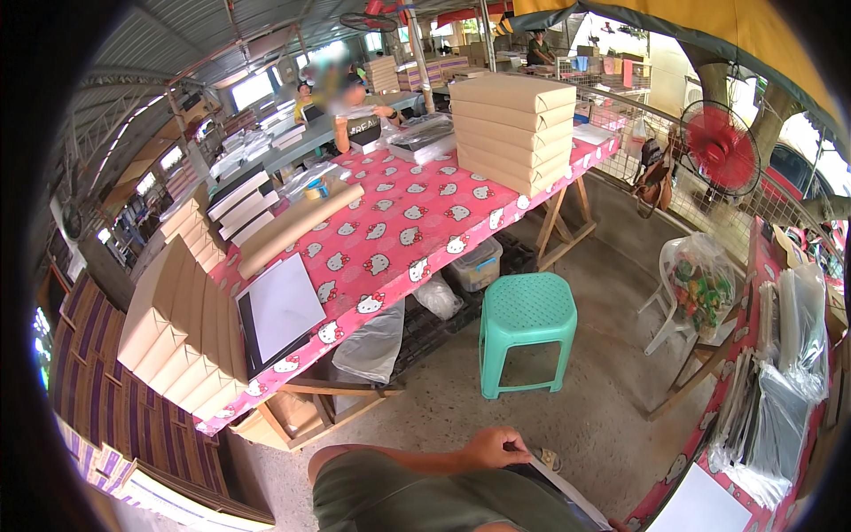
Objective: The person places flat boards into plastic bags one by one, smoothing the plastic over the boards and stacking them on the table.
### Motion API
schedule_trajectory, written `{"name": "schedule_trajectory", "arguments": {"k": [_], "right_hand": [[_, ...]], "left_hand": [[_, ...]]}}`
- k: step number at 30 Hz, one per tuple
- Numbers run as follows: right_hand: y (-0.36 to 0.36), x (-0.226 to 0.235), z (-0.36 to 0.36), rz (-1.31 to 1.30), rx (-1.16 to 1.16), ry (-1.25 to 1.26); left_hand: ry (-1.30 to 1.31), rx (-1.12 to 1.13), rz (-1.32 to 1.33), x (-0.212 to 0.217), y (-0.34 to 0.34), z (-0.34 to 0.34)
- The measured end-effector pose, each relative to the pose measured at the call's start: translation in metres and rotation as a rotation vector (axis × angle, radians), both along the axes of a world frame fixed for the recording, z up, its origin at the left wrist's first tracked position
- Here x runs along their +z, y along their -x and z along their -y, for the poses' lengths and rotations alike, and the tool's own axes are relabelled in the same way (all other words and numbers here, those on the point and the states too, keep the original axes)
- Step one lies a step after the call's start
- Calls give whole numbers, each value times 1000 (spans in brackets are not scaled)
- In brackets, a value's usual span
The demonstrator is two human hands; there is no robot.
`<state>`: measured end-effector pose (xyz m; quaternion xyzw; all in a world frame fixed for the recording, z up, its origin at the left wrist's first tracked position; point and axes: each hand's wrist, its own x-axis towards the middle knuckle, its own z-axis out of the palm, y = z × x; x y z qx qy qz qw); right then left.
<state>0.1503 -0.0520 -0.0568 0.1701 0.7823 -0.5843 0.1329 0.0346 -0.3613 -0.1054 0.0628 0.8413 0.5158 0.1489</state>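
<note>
My left hand [498,447] reaches across in front of my olive shirt, its fingers closed in a pinch at the upper corner of a flat dark sheet with a white edge [567,493]. This sheet slants down toward the lower edge of the picture. Only a sliver of my right hand [615,525] shows there, beside the sheet's lower end; its fingers are hidden. To the right, a white sheet [703,504] lies on a pink-covered table, next to a pile of clear plastic sleeves [769,421] with dark contents.
A green stool [529,328] stands ahead. The pink-patterned table [377,217] bears brown-wrapped packs [514,133], more wrapped packs [182,328], a brown paper roll [301,229] and white sheets [282,306]. A red fan [720,148] and white chair [660,297] stand right. A co-worker [362,115] sits beyond.
</note>
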Motion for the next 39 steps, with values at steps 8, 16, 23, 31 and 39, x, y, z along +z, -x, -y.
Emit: {"name": "schedule_trajectory", "arguments": {"k": [8, 16, 23, 31, 39], "right_hand": [[22, -53, 1, -27, -120, -13], [45, -154, -20, 195, -28, 297], [53, -113, 5, -112, -133, 383], [66, -179, -40, 505, -438, 980], [79, -129, -27, 525, -465, 988]], "left_hand": [[-68, 49, -223, -9, 8, -5], [-292, 91, -163, 12, 24, -20], [-463, 76, -92, 1, 19, -28], [-534, 101, -188, -6, 25, -32], [-379, 72, -265, 7, 28, -32]]}}
